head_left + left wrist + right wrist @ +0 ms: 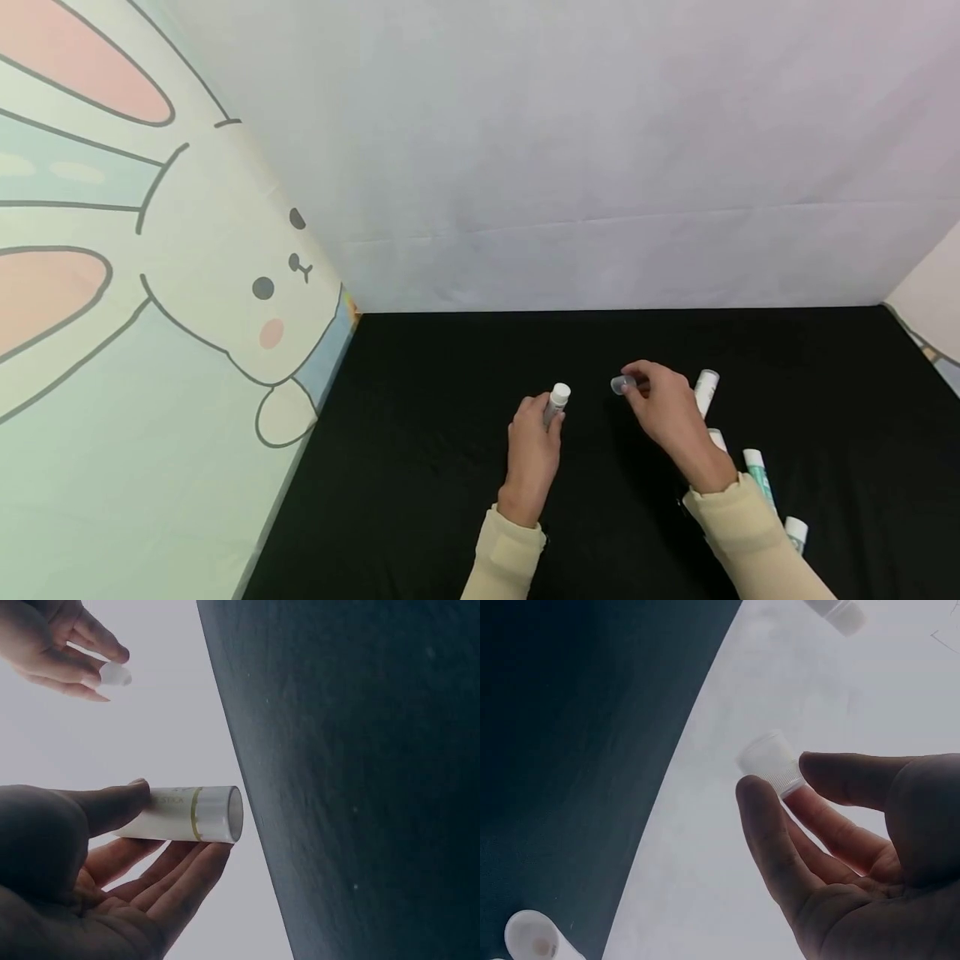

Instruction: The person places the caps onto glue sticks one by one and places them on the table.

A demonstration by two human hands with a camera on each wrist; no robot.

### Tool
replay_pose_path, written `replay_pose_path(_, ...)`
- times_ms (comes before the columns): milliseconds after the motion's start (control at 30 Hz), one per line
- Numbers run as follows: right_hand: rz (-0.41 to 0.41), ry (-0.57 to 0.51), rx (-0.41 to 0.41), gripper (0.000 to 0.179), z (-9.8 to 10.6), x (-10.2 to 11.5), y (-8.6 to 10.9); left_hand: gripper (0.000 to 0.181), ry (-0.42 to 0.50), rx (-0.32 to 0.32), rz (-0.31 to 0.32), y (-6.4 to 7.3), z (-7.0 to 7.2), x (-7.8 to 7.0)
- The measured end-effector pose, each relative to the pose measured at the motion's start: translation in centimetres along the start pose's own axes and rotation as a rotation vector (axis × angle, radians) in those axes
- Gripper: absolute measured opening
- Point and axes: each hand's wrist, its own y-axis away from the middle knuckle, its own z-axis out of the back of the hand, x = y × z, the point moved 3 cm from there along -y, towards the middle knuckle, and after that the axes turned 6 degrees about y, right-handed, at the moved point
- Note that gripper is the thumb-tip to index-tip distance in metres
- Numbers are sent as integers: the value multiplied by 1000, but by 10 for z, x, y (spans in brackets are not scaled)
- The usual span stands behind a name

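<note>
A white glue stick (172, 814) with a gold band and the printed word "STICK" is held by my left hand (532, 450), thumb on one side and fingers on the other. Its white end (560, 392) points up and away in the head view. My right hand (663, 412) pinches a small translucent ribbed cap (771, 761) between thumb and fingertips. The cap is apart from the glue stick, off to its right, and both are held above the black tabletop. In the left wrist view the right hand and the cap (115, 674) show at the upper left.
Several more sticks lie at the right on the black table (420, 467): a white one (707, 392) beyond my right wrist, a green-and-white one (759, 475), and another white-topped one (796, 533) beside the right sleeve. A pale wall (570, 150) rises behind the table's far edge.
</note>
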Motion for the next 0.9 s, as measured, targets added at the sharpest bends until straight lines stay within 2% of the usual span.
replay_pose_path(700,61,-19,-32,25,1,16,8,21,-24,41,-18,2,-7,-7)
replay_pose_path(900,62,-25,-19,26,-1,21,10,18,-56,26,-75,4,-8,-9)
